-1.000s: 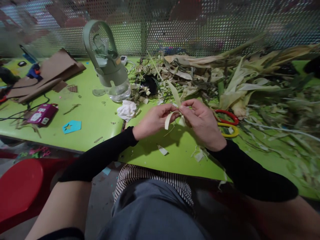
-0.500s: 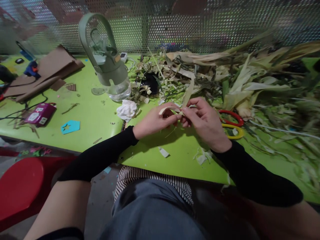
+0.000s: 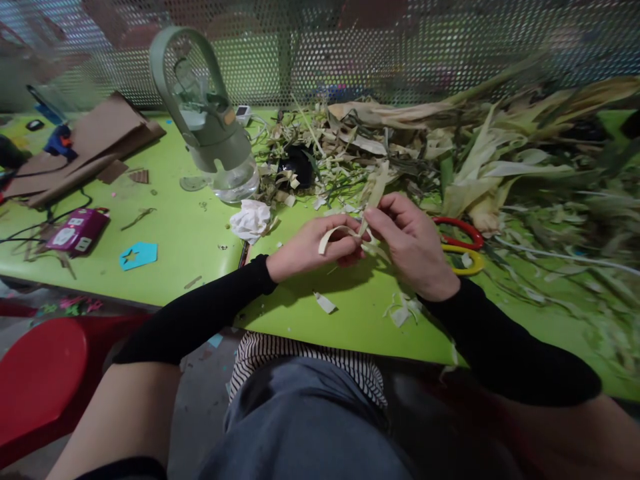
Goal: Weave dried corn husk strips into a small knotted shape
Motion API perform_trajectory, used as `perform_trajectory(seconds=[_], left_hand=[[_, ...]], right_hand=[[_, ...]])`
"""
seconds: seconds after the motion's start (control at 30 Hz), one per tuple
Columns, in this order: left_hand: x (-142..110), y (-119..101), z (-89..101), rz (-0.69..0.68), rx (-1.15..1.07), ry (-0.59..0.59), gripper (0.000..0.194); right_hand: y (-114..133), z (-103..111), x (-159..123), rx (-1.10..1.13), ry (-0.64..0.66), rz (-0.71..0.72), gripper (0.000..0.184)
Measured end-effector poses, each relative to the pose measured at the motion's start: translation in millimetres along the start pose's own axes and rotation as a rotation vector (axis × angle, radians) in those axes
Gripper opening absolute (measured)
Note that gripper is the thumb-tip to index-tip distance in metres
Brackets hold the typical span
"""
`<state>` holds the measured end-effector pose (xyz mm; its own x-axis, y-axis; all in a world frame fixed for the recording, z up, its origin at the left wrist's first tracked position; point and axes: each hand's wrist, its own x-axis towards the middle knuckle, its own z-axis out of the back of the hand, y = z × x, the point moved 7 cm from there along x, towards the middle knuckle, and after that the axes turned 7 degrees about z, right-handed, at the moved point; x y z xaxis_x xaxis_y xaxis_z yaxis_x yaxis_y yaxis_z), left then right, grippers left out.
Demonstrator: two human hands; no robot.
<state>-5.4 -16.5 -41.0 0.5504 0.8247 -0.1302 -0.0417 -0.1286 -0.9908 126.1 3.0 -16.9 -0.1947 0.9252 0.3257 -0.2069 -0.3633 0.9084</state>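
Both hands meet over the green table point(image 3: 280, 303), close to its front edge. My left hand point(image 3: 315, 247) pinches a pale strip of corn husk point(image 3: 327, 239), whose loose end curls back over the thumb. Fingers of my right hand point(image 3: 413, 243) are closed on the husk too, and a wider length of it stands up above them. Where the fingertips meet, the folds of the husk are partly hidden. Just right of my right hand are the red and yellow handles of scissors point(image 3: 463, 247). Small husk scraps point(image 3: 326, 303) lie below the hands.
A heap of dried corn husks point(image 3: 400, 133) spreads along the back and right. A clear bottle with a green handle point(image 3: 220, 153) stands beside crumpled tissue point(image 3: 251, 221). Leftward are a purple box point(image 3: 77, 231), blue cut paper point(image 3: 139, 256), brown cardboard point(image 3: 95, 143) and a red stool point(image 3: 40, 373).
The husk's curled end has dropped lower over my left thumb. My fingers have shifted slightly at the pinch. The whole view has moved a little.
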Motion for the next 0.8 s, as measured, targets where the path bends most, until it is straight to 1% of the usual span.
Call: perform_trajectory(seconds=[0.1, 0.17, 0.27, 0.37, 0.5, 0.57, 0.63, 0.7, 0.8], left_hand=[[-0.4, -0.1, -1.8, -0.076, 0.065, -0.029, 0.036], [-1.6, 0.3, -3.0, -0.125, 0.141, -0.067, 0.04], [-4.9, -0.3, -5.4, -0.195, 0.246, -0.12, 0.039], [-7.9, -1.2, -9.8, -0.228, 0.324, -0.119, 0.038], [-10.1, -3.3, -11.7, -0.25, 0.386, -0.136, 0.041], [-8.9, -2.2, -12.1, -0.23, 0.349, -0.124, 0.04], [-6.2, 0.5, -11.8, -0.182, 0.242, -0.098, 0.037], [-2.4, 4.4, -9.1, -0.107, 0.074, -0.089, 0.034], [2.8, 11.3, 0.1, 0.011, -0.2, -0.138, 0.024]], right_hand=[[-0.2, 2.0, 0.6, -0.012, -0.005, 0.014, 0.033], [0.8, 3.5, 0.3, -0.004, -0.013, 0.024, 0.034], [4.8, 4.1, -1.1, -0.002, -0.007, 0.047, 0.035], [8.4, 2.1, -3.0, -0.021, 0.012, 0.059, 0.036], [6.9, -1.9, -3.5, -0.029, 0.036, 0.045, 0.035], [4.1, -1.1, -1.4, -0.029, 0.03, 0.038, 0.036], [0.5, 2.5, 1.9, -0.028, 0.018, 0.027, 0.037], [-2.8, 6.5, 5.1, -0.023, 0.027, 0.006, 0.037], [-2.4, 12.1, 8.0, -0.099, 0.072, 0.01, 0.044]])
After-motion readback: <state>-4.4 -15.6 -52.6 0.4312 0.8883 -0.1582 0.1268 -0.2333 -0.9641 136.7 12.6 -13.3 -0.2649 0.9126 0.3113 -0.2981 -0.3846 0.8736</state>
